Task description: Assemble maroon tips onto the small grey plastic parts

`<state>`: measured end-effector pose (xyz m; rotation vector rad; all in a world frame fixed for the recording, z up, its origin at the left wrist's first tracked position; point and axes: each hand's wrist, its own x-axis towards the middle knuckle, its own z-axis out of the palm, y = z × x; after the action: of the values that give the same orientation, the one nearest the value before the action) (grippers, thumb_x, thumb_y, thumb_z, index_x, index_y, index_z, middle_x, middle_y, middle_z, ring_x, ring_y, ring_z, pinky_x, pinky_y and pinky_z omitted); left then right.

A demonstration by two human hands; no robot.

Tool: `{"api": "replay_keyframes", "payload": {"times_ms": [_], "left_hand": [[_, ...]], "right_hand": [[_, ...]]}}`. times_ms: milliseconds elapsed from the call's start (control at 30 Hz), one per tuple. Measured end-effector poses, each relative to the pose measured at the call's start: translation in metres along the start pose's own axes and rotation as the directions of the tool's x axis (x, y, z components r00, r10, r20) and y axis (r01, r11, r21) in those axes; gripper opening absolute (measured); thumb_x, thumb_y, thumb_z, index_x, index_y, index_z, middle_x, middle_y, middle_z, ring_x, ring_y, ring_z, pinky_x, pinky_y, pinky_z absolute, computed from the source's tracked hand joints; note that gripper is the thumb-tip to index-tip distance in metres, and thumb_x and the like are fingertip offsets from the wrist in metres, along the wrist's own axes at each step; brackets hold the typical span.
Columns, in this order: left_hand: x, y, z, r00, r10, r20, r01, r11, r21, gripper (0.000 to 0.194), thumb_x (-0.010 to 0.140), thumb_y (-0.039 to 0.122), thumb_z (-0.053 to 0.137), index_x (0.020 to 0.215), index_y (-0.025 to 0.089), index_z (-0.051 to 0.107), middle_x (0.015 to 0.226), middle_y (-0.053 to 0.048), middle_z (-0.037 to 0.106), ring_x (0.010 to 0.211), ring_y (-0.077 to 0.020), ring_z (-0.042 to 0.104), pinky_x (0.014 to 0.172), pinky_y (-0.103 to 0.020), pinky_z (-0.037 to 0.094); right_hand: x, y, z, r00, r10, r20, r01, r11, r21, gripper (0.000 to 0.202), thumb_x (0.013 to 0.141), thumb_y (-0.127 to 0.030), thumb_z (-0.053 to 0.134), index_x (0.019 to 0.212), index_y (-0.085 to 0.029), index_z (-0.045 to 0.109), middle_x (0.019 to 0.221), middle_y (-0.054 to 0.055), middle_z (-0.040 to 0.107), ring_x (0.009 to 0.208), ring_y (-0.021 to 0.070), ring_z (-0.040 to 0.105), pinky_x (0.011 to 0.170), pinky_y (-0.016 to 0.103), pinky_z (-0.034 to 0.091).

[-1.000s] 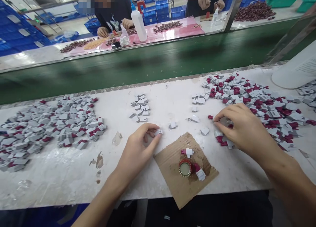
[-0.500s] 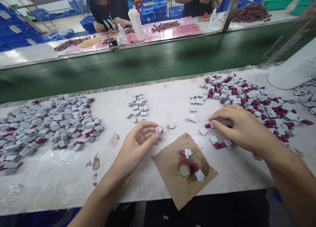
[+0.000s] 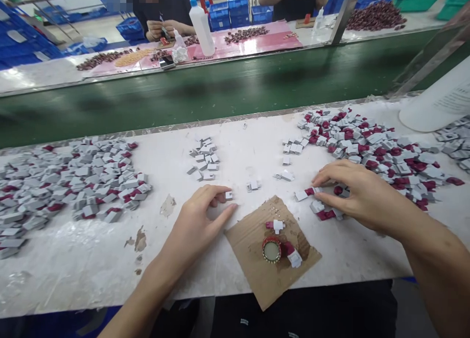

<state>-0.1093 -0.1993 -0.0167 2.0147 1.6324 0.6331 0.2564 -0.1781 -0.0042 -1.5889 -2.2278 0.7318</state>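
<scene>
My left hand (image 3: pixel 200 215) holds a small light-grey plastic block (image 3: pixel 228 195) at its fingertips, with the thumb tip a little apart from it. My right hand (image 3: pixel 343 188) has thumb and index finger closing around the maroon end of a grey-and-maroon plastic piece (image 3: pixel 301 196), which lies on the table. Beneath the right palm are more such pieces, partly hidden. Between the hands, a cardboard square (image 3: pixel 249 259) carries a bottle cap (image 3: pixel 271 250) with a crimped edge and two grey-and-maroon pieces (image 3: pixel 278 226), one above the cap and one at its right.
Heaps of grey-and-maroon pieces lie left (image 3: pixel 88 176) and right (image 3: pixel 382 152), with a smaller grey cluster (image 3: pixel 203 157) between. A large white container (image 3: pixel 436 100) stands far right. Beyond the green strip (image 3: pixel 183 103), two people work at another table with bottles (image 3: pixel 201 32).
My left thumb has come away from the grey block, and that hand has shifted slightly left. My right fingers have lowered and drawn together at the grey-and-maroon piece, which has turned slightly.
</scene>
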Motion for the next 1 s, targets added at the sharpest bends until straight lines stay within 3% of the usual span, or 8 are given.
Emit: {"api": "replay_keyframes", "payload": {"times_ms": [133, 333, 533, 667, 767, 833, 1000], "left_hand": [[-0.001, 0.002, -0.002, 1.000, 0.006, 0.000, -0.006, 0.999, -0.045, 0.014, 0.104, 0.033, 0.067, 0.112, 0.025, 0.075, 0.100, -0.006, 0.075, 0.089, -0.0246, 0.069, 0.082, -0.040, 0.059], [-0.001, 0.008, -0.002, 0.996, -0.083, -0.024, 0.074, 0.962, -0.262, 0.013, 0.101, 0.031, 0.069, 0.110, 0.025, 0.076, 0.115, -0.007, 0.080, 0.100, -0.0261, 0.074, 0.092, -0.043, 0.062], [0.002, 0.017, 0.001, 0.993, -0.120, 0.018, 0.116, 0.894, -0.433, 0.010, 0.100, 0.033, 0.074, 0.105, 0.024, 0.075, 0.101, -0.005, 0.079, 0.095, -0.0234, 0.076, 0.088, -0.038, 0.065], [0.003, 0.024, 0.004, 0.992, -0.118, 0.035, 0.121, 0.879, -0.461, 0.011, 0.100, 0.033, 0.076, 0.107, 0.025, 0.076, 0.107, -0.005, 0.079, 0.099, -0.0233, 0.076, 0.092, -0.039, 0.065], [0.002, 0.035, 0.006, 0.991, -0.122, 0.053, 0.131, 0.848, -0.514, 0.013, 0.100, 0.033, 0.078, 0.110, 0.025, 0.077, 0.104, -0.004, 0.079, 0.097, -0.0230, 0.077, 0.089, -0.038, 0.067], [0.003, 0.045, 0.007, 0.989, -0.116, 0.087, 0.145, 0.808, -0.571, 0.015, 0.098, 0.032, 0.080, 0.112, 0.026, 0.079, 0.103, -0.004, 0.080, 0.097, -0.0234, 0.078, 0.089, -0.038, 0.069], [0.004, 0.067, 0.012, 0.966, -0.076, 0.248, 0.239, 0.632, -0.737, 0.013, 0.099, 0.032, 0.082, 0.109, 0.024, 0.079, 0.102, -0.006, 0.084, 0.099, -0.0247, 0.083, 0.091, -0.038, 0.071]], "right_hand": [[0.000, -0.004, 0.002, 0.998, -0.050, -0.050, 0.047, 0.998, -0.046, 0.020, 0.099, -0.045, 0.069, 0.096, -0.027, 0.078, 0.103, 0.012, 0.078, 0.103, 0.0371, 0.069, 0.081, 0.049, 0.058], [0.002, 0.000, 0.008, 0.977, -0.133, -0.164, 0.102, 0.978, -0.183, 0.015, 0.103, -0.035, 0.064, 0.094, -0.025, 0.071, 0.108, 0.015, 0.078, 0.110, 0.0393, 0.067, 0.087, 0.053, 0.058], [0.004, 0.002, 0.010, 0.988, -0.129, -0.089, 0.119, 0.987, -0.103, 0.019, 0.105, -0.031, 0.063, 0.093, -0.025, 0.076, 0.110, 0.014, 0.082, 0.109, 0.0377, 0.074, 0.088, 0.054, 0.060], [0.001, 0.000, 0.011, 0.980, -0.116, -0.159, 0.106, 0.992, -0.069, 0.024, 0.107, -0.025, 0.053, 0.099, -0.023, 0.076, 0.109, 0.014, 0.085, 0.106, 0.0362, 0.078, 0.088, 0.052, 0.064], [-0.007, -0.015, 0.015, 0.956, 0.023, -0.291, -0.006, 0.998, 0.058, 0.016, 0.105, -0.031, 0.064, 0.110, -0.024, 0.077, 0.111, 0.013, 0.086, 0.101, 0.0365, 0.082, 0.079, 0.048, 0.067], [-0.015, -0.033, 0.019, 0.926, 0.120, -0.358, -0.032, 0.969, 0.243, 0.018, 0.103, -0.037, 0.074, 0.115, -0.026, 0.080, 0.112, 0.011, 0.087, 0.101, 0.0354, 0.084, 0.081, 0.047, 0.069], [-0.031, -0.075, 0.034, 0.940, 0.213, -0.265, 0.031, 0.721, 0.692, 0.013, 0.099, -0.040, 0.087, 0.111, -0.033, 0.089, 0.109, 0.004, 0.088, 0.096, 0.0268, 0.086, 0.082, 0.037, 0.074]]}}
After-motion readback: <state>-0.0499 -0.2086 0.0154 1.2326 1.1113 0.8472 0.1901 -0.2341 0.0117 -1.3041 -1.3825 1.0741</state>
